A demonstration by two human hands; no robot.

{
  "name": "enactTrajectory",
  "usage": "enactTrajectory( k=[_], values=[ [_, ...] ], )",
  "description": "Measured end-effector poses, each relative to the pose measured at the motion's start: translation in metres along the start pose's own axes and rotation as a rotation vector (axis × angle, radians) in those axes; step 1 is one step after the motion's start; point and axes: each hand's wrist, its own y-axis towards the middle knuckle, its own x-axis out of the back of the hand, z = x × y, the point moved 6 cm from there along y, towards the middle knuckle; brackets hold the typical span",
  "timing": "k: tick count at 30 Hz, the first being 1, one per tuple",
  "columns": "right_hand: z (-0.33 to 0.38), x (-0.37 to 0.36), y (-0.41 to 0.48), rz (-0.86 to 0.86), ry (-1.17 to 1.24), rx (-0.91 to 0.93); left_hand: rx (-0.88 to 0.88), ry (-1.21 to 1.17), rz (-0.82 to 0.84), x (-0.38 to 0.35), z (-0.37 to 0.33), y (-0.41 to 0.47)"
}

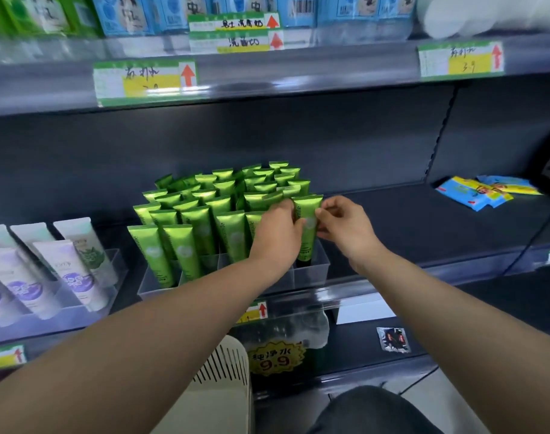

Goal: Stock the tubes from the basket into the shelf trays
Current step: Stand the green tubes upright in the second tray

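A yellow starburst sign [277, 358] on the lower shelf reads "纯净水 9.9". The upper-right price tag [461, 59] shows handwritten "3.9".

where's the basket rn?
Head view, bottom centre: the cream slotted basket sits low in front of the person, below the shelf edge that carries the green tubes, just left of the yellow 9.9 price sticker.

Dark shelf [408, 220], grey back panel [205, 136], pale floor [424, 386].
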Motion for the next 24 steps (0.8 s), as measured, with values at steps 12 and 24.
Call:
enactTrajectory(
  k=[12,24],
  values=[
    [-0.021,-0.002,0.001,-0.018,-0.073,0.001,0.018,0.083,0.073,-0.016,0.007,-0.006],
    [-0.019,-0.005,0.001,0.0,-0.212,0.074,0.024,0.071,0.075,-0.016,0.013,-0.004]
  ],
)
